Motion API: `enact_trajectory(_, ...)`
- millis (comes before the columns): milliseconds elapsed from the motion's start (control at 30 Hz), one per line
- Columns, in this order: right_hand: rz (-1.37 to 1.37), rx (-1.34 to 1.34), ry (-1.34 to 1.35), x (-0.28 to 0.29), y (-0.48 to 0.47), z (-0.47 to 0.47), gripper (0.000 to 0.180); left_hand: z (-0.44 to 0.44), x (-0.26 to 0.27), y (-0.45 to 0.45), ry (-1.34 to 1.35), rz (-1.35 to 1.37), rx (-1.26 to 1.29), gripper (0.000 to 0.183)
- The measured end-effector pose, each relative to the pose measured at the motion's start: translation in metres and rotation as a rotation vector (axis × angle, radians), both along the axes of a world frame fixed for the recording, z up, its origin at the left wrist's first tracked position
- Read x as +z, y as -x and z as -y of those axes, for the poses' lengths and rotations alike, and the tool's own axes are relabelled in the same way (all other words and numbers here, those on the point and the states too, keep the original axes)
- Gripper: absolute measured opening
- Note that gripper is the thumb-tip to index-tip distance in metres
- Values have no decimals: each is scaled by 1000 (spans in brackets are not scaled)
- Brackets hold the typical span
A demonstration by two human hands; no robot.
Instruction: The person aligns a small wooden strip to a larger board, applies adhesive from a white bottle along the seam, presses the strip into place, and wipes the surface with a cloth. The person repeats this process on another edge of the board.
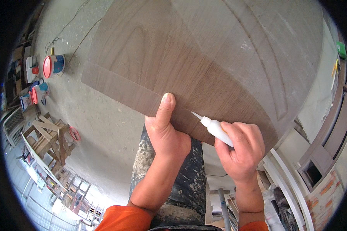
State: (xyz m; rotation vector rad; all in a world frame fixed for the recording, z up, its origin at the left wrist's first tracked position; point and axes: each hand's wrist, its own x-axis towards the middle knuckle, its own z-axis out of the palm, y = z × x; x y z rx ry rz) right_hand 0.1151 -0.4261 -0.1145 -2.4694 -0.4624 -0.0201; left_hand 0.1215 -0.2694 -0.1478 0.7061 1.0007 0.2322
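Note:
A large wood-grain panel (162, 66), coated with pale dust over its right part, spans the upper view. Along its near edge runs a narrow strip (118, 89) with matching grain and a thin straight seam between the two. My left hand (168, 134) grips this edge, thumb on top near the seam and fingers hidden underneath. In my right hand (244, 145) is a small white squeeze bottle (219, 132), tilted so its thin nozzle points at the seam. The tip is at or just over the surface; contact cannot be told.
Lidded buckets (54, 66) stand on the concrete floor (104, 127) at left, near a cable (84, 39). Below them is a rough wooden stand (53, 138). Brown framed pieces (321, 161), a green object (341, 49) and long white strips (289, 184) lie along the right.

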Motion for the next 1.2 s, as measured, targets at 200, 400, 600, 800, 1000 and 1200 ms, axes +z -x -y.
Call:
enact_trajectory(200,22,9,12,0,0,0,42,1,0,1,6,7,3,46)
enact_trajectory(400,17,6,22,0,-1,1,41,1,-2,1,10,-6,2,46)
enact_trajectory(600,20,7,32,1,0,1,39,2,-1,1,5,-1,2,46)
enact_trajectory(800,-25,-19,-27,1,2,2,38,4,-2,2,-5,-9,7,48)
enact_trajectory(1000,-16,-93,-137,11,-11,-3,33,2,2,4,100,3,4,48)
enact_trajectory(1200,-21,34,-230,19,-44,-46,31,1,0,3,113,88,77,20)
